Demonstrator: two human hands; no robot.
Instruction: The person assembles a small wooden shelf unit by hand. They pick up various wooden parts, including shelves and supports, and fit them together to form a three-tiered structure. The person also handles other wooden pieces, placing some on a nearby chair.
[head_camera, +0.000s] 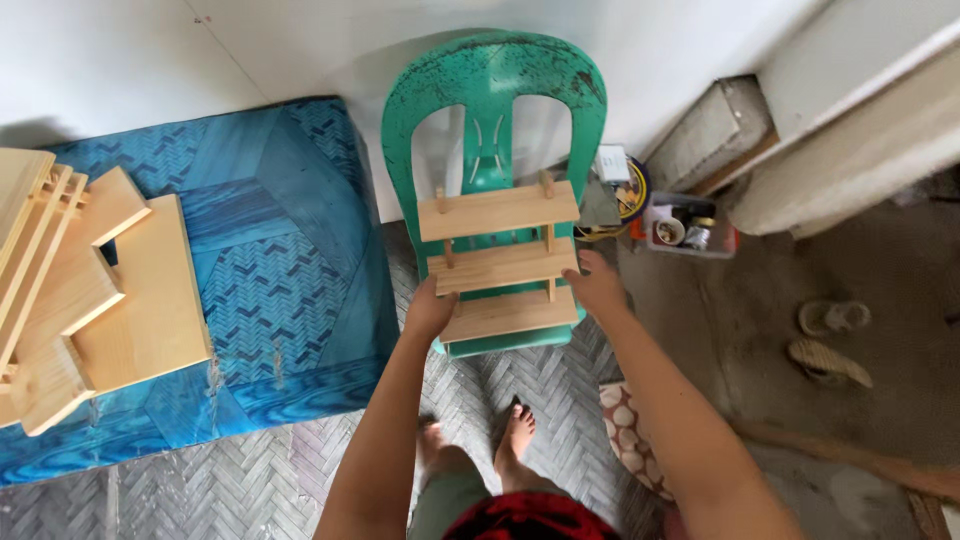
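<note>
Three-tier wooden rack (500, 262), boards already joined by dowels, resting on the seat of a green plastic chair (495, 90), gripped at its ends by the left hand (430, 310) and right hand (595, 285); further cut boards (90, 290) lie unassembled on the blue mat (290, 250).

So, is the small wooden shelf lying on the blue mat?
No, the wooden shelf rests on the seat of the green chair, held by the left hand and right hand.

Chair back (495, 75) blocks behind shelf rack (500, 262); herringbone floor (300, 470) open in front.
</note>
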